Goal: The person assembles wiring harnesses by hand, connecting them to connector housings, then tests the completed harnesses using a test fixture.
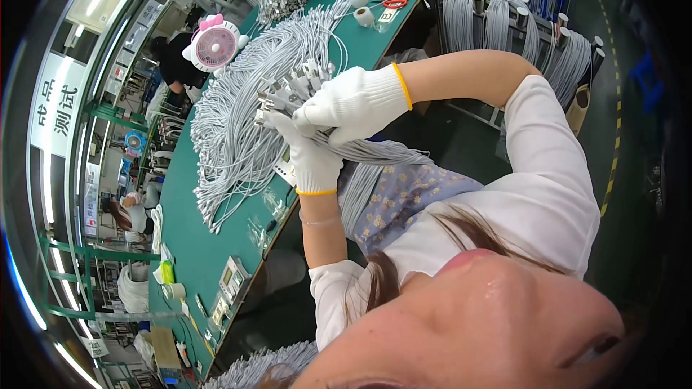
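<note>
Both my hands wear white knit gloves with yellow cuffs and meet over the near edge of the bench. My right hand [364, 104] wraps over a bundle of grey cables [386, 151], just behind its connector ends. Beneath and beside it, my left hand [313, 162] closes on the same bundle from the other side. The metal and white plug connectors [288, 90] stick out past my fingers, pointing away from me. The cables' other end trails toward my lap, across a floral blue cloth [407, 205]. My fingertips are partly hidden among the connectors.
A large heap of grey cables [238, 126] covers the green bench [173, 209]. Around it are a pink-and-white fan [215, 45], red scissors [396, 0], white rolls [364, 16] and a small meter box [233, 279]. Cable racks [497, 25] stand at the right; co-workers sit beyond the bench.
</note>
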`<state>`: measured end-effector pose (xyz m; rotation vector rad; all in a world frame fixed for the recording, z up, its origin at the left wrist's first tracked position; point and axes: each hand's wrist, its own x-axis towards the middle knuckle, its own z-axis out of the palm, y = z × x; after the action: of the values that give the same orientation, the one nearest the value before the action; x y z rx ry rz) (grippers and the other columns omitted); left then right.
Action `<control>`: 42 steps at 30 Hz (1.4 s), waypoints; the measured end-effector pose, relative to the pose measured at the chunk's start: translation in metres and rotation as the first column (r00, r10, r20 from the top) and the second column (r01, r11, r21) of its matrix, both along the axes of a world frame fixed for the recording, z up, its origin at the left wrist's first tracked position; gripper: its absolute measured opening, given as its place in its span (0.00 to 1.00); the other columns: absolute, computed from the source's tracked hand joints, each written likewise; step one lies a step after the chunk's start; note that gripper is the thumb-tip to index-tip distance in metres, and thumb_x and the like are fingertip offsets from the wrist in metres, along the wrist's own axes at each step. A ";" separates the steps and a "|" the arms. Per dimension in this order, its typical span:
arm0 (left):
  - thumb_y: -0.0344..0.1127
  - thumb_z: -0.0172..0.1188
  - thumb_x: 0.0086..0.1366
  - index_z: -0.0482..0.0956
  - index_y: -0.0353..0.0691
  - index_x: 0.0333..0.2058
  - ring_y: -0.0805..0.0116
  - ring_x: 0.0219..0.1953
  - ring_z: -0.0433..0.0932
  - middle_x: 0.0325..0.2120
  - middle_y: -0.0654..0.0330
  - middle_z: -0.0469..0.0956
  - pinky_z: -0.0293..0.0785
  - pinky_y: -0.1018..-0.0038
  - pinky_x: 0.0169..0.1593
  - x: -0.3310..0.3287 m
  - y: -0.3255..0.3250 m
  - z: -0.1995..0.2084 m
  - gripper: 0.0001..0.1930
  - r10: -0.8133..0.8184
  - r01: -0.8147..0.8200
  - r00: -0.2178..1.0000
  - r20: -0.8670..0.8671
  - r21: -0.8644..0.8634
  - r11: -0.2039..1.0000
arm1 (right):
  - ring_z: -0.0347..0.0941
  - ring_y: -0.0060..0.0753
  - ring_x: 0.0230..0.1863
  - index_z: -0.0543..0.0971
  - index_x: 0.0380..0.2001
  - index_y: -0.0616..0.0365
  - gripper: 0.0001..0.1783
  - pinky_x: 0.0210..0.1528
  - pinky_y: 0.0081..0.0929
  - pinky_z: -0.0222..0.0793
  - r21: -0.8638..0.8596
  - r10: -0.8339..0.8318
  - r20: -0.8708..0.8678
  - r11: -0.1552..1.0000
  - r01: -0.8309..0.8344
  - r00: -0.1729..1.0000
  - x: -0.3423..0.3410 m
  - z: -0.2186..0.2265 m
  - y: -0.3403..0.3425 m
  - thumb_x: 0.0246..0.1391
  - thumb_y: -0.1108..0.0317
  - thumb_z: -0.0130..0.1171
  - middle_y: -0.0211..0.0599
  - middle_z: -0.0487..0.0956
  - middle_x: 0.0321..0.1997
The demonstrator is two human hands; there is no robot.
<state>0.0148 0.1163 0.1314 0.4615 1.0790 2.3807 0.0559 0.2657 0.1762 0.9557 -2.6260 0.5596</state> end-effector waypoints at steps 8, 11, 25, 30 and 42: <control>0.34 0.61 0.62 0.70 0.35 0.49 0.67 0.33 0.78 0.39 0.58 0.75 0.77 0.73 0.35 0.003 -0.011 -0.014 0.18 -0.031 -0.060 0.949 -0.314 -0.276 0.959 | 0.78 0.30 0.39 0.72 0.49 0.52 0.18 0.44 0.29 0.74 -0.523 -0.012 -0.114 0.851 -0.050 0.993 -0.013 0.037 0.026 0.55 0.62 0.59 0.34 0.79 0.39; 0.30 0.63 0.60 0.72 0.35 0.47 0.68 0.32 0.78 0.36 0.58 0.76 0.76 0.74 0.32 0.010 -0.010 -0.007 0.17 -0.016 -0.061 0.949 -0.314 -0.233 0.971 | 0.75 0.19 0.38 0.72 0.52 0.51 0.19 0.40 0.22 0.72 -0.543 -0.186 -0.355 0.839 -0.040 0.916 -0.006 0.054 0.062 0.56 0.65 0.59 0.28 0.79 0.41; 0.33 0.69 0.53 0.80 0.42 0.40 0.70 0.40 0.78 0.37 0.62 0.80 0.72 0.75 0.44 0.003 0.045 0.003 0.15 -0.112 -0.650 0.087 -0.990 -0.141 0.747 | 0.71 0.21 0.31 0.75 0.43 0.61 0.09 0.32 0.21 0.70 0.243 0.198 -0.952 0.953 0.180 0.234 -0.003 0.099 0.065 0.63 0.72 0.48 0.37 0.79 0.41; 0.35 0.70 0.52 0.78 0.38 0.41 0.70 0.40 0.78 0.37 0.62 0.80 0.73 0.74 0.43 -0.004 0.058 0.019 0.18 -0.027 -0.276 0.708 -0.705 -0.312 0.909 | 0.75 0.31 0.39 0.74 0.47 0.62 0.14 0.42 0.27 0.73 0.555 0.550 -0.832 0.828 -0.080 -0.073 -0.018 0.104 0.065 0.62 0.68 0.50 0.42 0.79 0.43; 0.37 0.66 0.54 0.69 0.32 0.51 0.69 0.39 0.79 0.37 0.59 0.80 0.74 0.73 0.43 -0.001 0.087 0.012 0.28 -0.164 -0.300 0.582 -0.796 -0.398 0.867 | 0.77 0.45 0.43 0.76 0.46 0.65 0.22 0.46 0.37 0.72 -0.102 -0.027 -0.622 0.994 -0.047 0.782 0.031 0.113 0.078 0.61 0.55 0.50 0.50 0.79 0.42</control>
<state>0.0133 0.2037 0.1437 1.4236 2.0743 1.7652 0.0874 0.3434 0.2892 0.9211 -1.9699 0.3099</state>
